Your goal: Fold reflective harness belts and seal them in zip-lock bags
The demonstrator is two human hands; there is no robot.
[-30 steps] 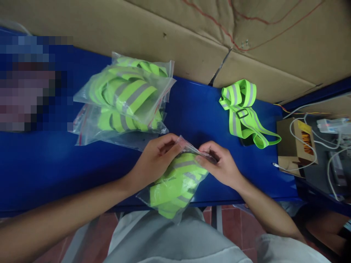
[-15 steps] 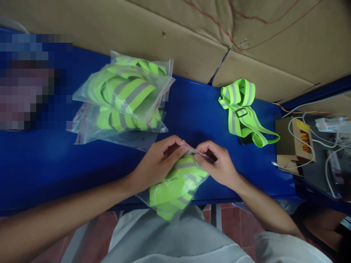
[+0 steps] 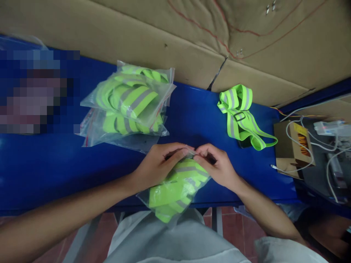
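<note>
A clear plastic bag [image 3: 175, 190] with folded neon green and grey reflective straps inside hangs over the near edge of the blue table. My left hand [image 3: 161, 160] pinches the bag's top edge between thumb and fingers. Close beside it on the right, my right hand [image 3: 218, 164] grips the same edge, the fingertips of both hands nearly touching. Beyond my left hand lies a stack of similar filled bags [image 3: 131, 102]. A loose green strap with a black buckle [image 3: 240, 117] rests on the table at the right.
Brown sheeting [image 3: 137, 40] rises behind the blue table [image 3: 192, 117]. To the right are an open cardboard box [image 3: 287, 142], white cables and a clear plastic item. The far left is pixelated. Part of another person shows at the lower right.
My hands have drawn closer together along the bag's top edge, and less of that edge shows between them. The whole view has shifted slightly.
</note>
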